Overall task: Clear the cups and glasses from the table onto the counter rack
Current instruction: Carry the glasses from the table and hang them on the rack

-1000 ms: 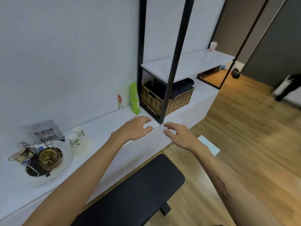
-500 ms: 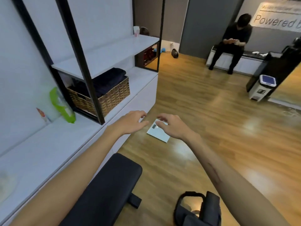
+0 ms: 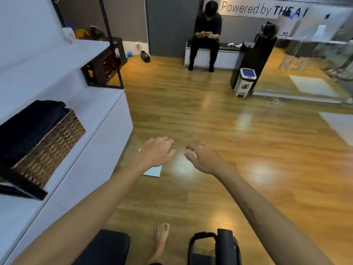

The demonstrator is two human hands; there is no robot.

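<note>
My left hand [image 3: 159,151] and my right hand [image 3: 203,158] are held out in front of me over the wooden floor, side by side and a little apart. Both have loosely spread, relaxed fingers and hold nothing. A white cup with a pink mark [image 3: 69,36] stands on the upper white shelf [image 3: 44,56] at the far left. The long white counter [image 3: 91,129] runs along the left side. No table and no rack are in view.
A wicker basket [image 3: 53,144] with dark cloth sits on the counter. A person [image 3: 207,33] sits on a bench at the back. A white pedal bin [image 3: 245,82], a flat white scale [image 3: 153,171], a black bench [image 3: 107,247] and a black bag [image 3: 215,249] are on the floor.
The view has swung right, away from the counter's tray and paper cups toward the open room. Both hands stayed out in front, holding nothing, and now hang over the floor.
</note>
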